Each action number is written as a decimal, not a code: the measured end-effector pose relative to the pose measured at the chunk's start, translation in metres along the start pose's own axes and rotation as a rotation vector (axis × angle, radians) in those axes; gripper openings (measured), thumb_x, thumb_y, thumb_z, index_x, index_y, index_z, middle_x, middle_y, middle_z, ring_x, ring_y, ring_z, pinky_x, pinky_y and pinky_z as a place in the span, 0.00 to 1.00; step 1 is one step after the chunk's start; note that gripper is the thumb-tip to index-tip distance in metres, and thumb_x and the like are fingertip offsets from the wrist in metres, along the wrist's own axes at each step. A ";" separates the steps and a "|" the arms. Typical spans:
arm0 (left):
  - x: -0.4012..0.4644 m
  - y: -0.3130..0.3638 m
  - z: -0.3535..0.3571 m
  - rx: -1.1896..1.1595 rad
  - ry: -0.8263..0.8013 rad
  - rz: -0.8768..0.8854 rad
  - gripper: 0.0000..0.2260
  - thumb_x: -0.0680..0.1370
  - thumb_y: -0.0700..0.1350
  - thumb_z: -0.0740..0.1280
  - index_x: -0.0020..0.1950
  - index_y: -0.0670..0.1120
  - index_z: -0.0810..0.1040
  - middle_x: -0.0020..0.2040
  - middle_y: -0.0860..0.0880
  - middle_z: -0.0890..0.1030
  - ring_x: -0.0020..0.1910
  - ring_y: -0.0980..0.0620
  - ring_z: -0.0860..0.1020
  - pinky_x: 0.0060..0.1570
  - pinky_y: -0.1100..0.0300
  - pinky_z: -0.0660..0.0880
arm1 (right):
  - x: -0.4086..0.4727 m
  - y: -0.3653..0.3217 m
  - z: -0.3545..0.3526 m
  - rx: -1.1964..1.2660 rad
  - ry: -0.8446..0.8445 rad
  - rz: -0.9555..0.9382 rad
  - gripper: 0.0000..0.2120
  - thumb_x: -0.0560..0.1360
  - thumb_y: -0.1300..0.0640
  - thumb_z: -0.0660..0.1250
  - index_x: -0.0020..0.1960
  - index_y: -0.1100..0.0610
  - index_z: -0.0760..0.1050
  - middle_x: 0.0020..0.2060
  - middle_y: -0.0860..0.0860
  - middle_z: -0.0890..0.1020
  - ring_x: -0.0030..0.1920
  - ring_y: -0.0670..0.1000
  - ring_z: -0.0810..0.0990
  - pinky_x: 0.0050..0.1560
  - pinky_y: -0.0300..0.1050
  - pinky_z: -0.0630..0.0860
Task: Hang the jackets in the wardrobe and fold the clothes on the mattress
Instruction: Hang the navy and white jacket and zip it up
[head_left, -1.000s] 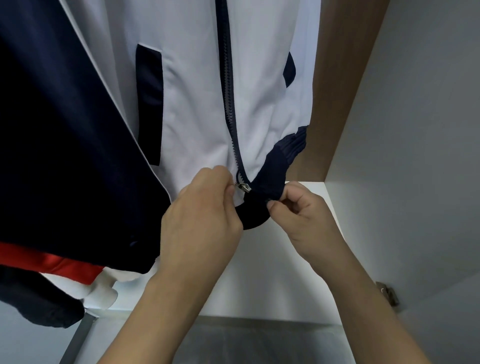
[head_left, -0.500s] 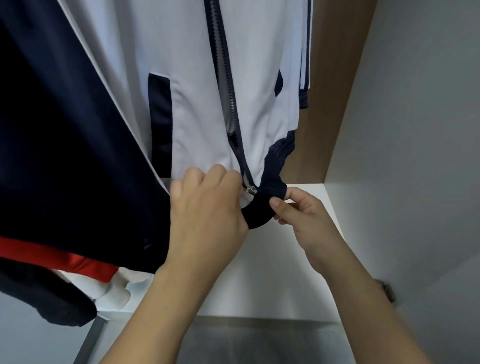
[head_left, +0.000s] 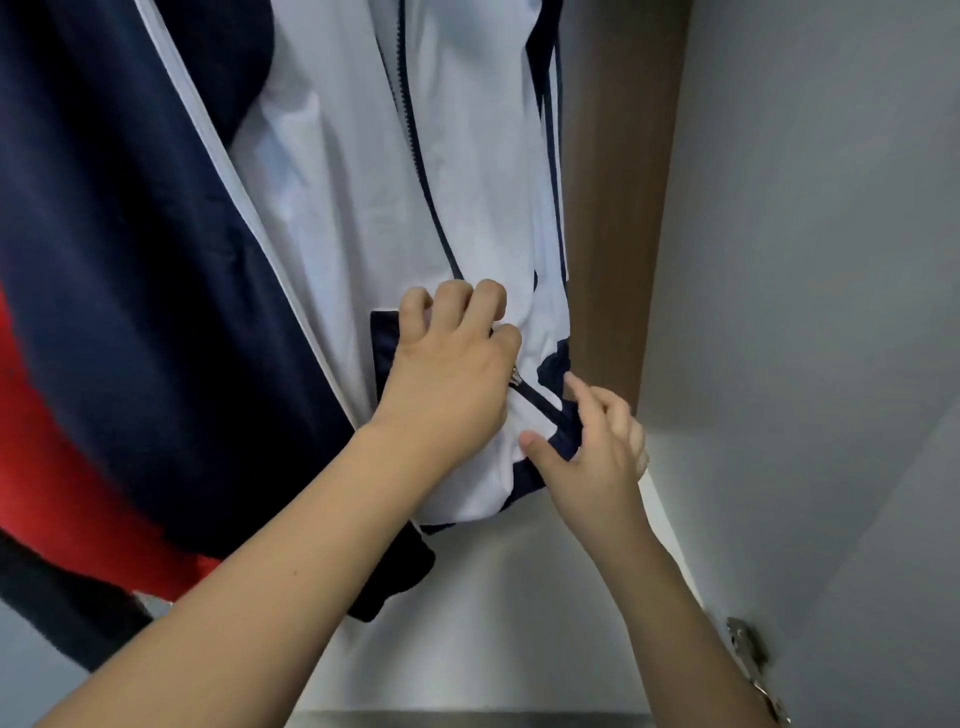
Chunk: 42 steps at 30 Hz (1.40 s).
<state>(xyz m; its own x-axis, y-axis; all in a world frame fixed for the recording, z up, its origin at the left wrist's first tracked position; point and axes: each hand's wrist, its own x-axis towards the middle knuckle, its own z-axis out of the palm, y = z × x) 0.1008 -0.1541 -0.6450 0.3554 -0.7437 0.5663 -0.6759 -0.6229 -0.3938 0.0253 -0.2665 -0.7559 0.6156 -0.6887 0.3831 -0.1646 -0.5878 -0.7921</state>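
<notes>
- our left hand (head_left: 447, 364) curls its fingers round the small metal zip pull (head_left: 516, 375) on the white zip-front jacket with navy trim (head_left: 363, 197).
- our right hand (head_left: 592, 452) pinches the jacket's navy hem beside the zip's lower end.
- the jacket hangs inside the wardrobe, just beside a navy and red jacket (head_left: 104, 291) to its left.
- a brown wooden side panel (head_left: 623, 182) stands behind; a metal hinge (head_left: 748, 654) shows low on the right.

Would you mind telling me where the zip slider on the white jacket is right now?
In the head view, the zip slider sits low on the white jacket, beside the left hand and up-left of the right hand.
</notes>
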 end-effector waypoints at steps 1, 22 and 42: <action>0.006 -0.001 -0.003 0.013 -0.006 0.041 0.08 0.69 0.40 0.65 0.45 0.46 0.79 0.58 0.47 0.74 0.58 0.40 0.71 0.59 0.46 0.54 | 0.004 -0.003 -0.001 -0.042 0.011 -0.067 0.23 0.73 0.46 0.71 0.67 0.45 0.73 0.61 0.42 0.72 0.63 0.47 0.64 0.60 0.43 0.56; 0.078 -0.034 -0.060 0.342 0.057 0.110 0.21 0.67 0.38 0.47 0.47 0.46 0.78 0.61 0.46 0.69 0.65 0.41 0.67 0.69 0.37 0.49 | 0.097 -0.062 -0.036 -0.393 -0.486 -0.147 0.17 0.75 0.50 0.68 0.32 0.55 0.67 0.31 0.50 0.72 0.32 0.52 0.71 0.32 0.44 0.65; 0.120 -0.066 -0.108 0.462 0.279 0.207 0.18 0.65 0.35 0.47 0.38 0.48 0.74 0.56 0.47 0.76 0.57 0.43 0.75 0.68 0.40 0.57 | 0.161 -0.138 -0.056 -0.210 -0.415 -0.282 0.18 0.74 0.46 0.67 0.32 0.56 0.69 0.27 0.49 0.74 0.29 0.51 0.72 0.30 0.43 0.66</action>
<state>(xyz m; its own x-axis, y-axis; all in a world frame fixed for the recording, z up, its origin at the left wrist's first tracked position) 0.1186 -0.1762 -0.4732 0.0196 -0.8080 0.5889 -0.3390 -0.5595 -0.7563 0.1036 -0.3205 -0.5584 0.9037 -0.2914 0.3138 -0.0733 -0.8272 -0.5571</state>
